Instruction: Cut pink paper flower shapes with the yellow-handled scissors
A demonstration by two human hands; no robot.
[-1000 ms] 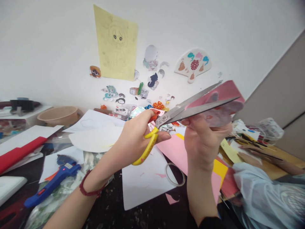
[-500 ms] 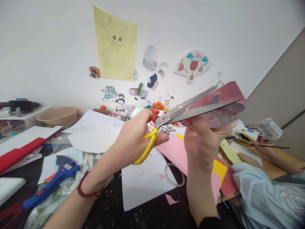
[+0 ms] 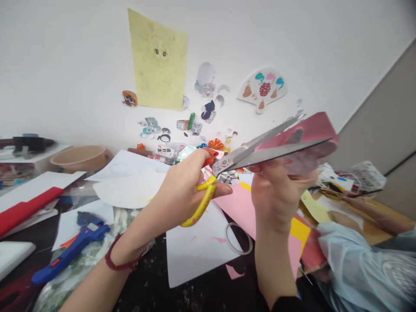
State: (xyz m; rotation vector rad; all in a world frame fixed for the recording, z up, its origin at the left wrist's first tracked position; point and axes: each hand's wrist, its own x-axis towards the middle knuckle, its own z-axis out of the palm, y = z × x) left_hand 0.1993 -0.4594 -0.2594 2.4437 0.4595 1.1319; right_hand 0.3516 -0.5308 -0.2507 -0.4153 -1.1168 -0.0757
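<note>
My left hand (image 3: 185, 186) is closed round the yellow and orange handles of a pair of scissors (image 3: 224, 163), its bracelet showing at the wrist. The blades point up to the right and stand apart. Between and behind them is a folded piece of pink paper (image 3: 320, 125) with a greyish, red-marked layer below it. My right hand (image 3: 274, 190) grips this paper from underneath, the lower blade passing across its front. Whether the blades touch the paper's edge I cannot tell.
White paper (image 3: 195, 260) and pink sheets (image 3: 235, 203) lie on the black table with a ring (image 3: 238, 238). On the left are a blue glue gun (image 3: 74, 247) and a beige bowl (image 3: 79, 158). A person's blue sleeve (image 3: 364, 264) is close on the right.
The pink paper and the scissor blades have shifted very slightly to the right. The neighbouring person's arm has moved a little. Both my hands keep their grips.
</note>
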